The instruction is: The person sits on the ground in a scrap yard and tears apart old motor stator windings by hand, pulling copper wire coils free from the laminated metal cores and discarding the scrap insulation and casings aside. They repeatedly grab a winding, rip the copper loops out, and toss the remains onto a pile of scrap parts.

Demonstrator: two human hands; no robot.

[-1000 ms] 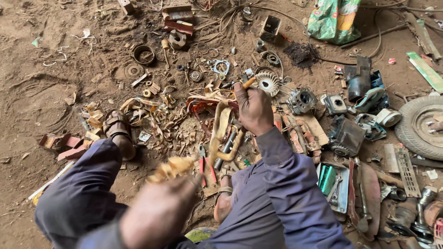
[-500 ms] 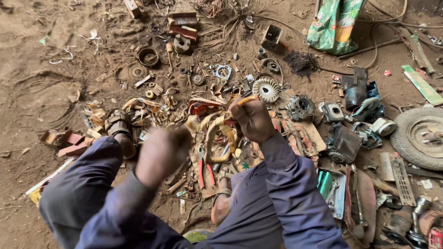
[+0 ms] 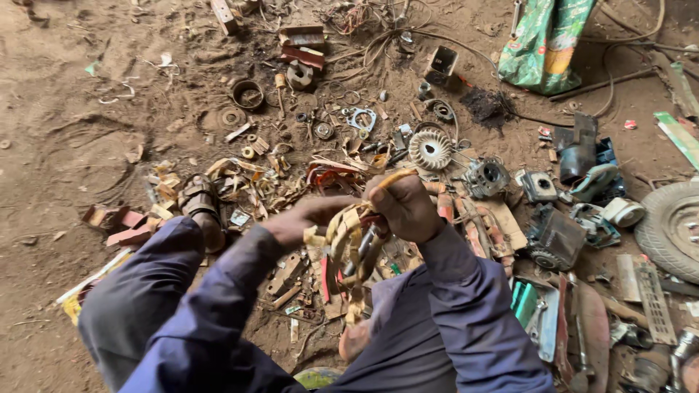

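Both hands are gripping a tangled tan-and-copper wire coil wrapped in paper strips (image 3: 349, 244), held above the dirt floor (image 3: 87, 145). Left hand (image 3: 306, 218) is closing on its left edge; right hand (image 3: 404, 207) is fisting tightly over its top right, beside a round white finned metal fan wheel (image 3: 429, 149).

Soft, even daylight with weak shadows and no glare. The picture is mostly sharp; bottom edge looks blurry.
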